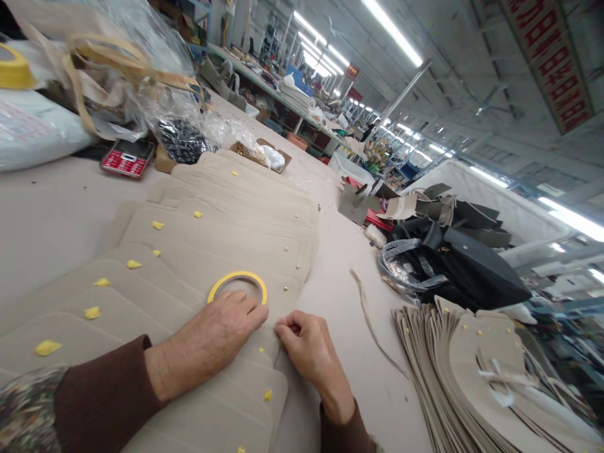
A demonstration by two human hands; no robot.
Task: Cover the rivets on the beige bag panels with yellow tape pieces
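My left hand [214, 336] lies flat on a fanned row of beige leather panels [198, 251], its fingers touching a yellow tape roll [237, 284] that rests on the panels. My right hand [309, 349] sits just right of it, fingers curled and pinched at the edge of a panel; whether it holds anything small I cannot tell. The panels carry small yellow tape bits [92, 312] along the left and brass studs [285, 289] near their right ends.
A second stack of beige panels [453, 371] fans out at the lower right. A black bag [467, 264] with plastic wrap lies beyond it. A red calculator [126, 157], plastic bags and a small box stand at the back. A loose beige strip [372, 324] lies on the table.
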